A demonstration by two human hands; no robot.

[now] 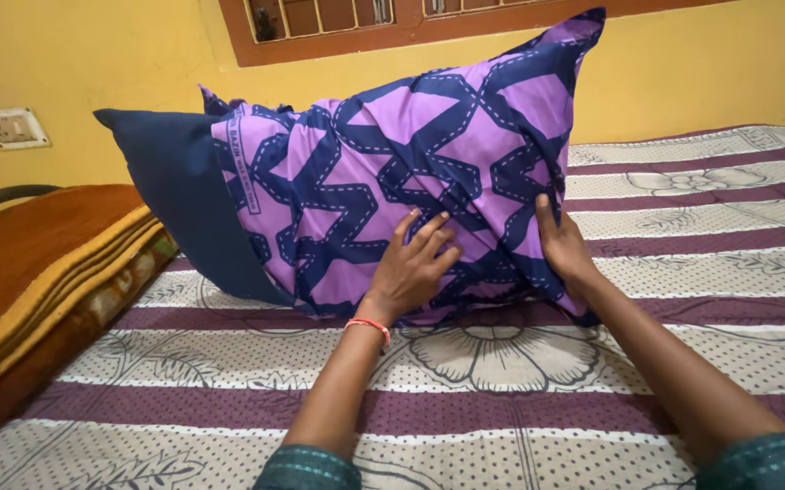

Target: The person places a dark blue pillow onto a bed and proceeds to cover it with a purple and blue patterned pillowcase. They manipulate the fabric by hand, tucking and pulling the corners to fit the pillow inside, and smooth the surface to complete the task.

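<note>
Here, head view: the only view there is, looking down the person's two forearms across the bed.
Pillow [383, 172]: it stands propped on its lower long edge on the bedsheet [501, 363], tipped back toward the yellow wall [93, 63], held up only by the hands.
Cover: purple with dark blue zigzag bands; a plain navy end sticks out at the left, apparently not yet fully inside the cover.
Left hand [410, 263]: spread flat, fingers splayed on the front face, pressing rather than grasping (nothing is closed in it), likely to steady the pillow.
Right hand [563, 249]: at the pillow's lower right edge, thumb up on the front; the fingers go behind the fabric, so whether they pinch it I cannot tell.
Wristband [370, 325]: orange, on the left wrist.
Folded blankets [39, 263]: an orange-brown stack at the left, just beside the bed, apart from the pillow.
Window frame [338, 36]: brown, above the pillow.
Wall switch [13, 127]: at the far left.
</note>
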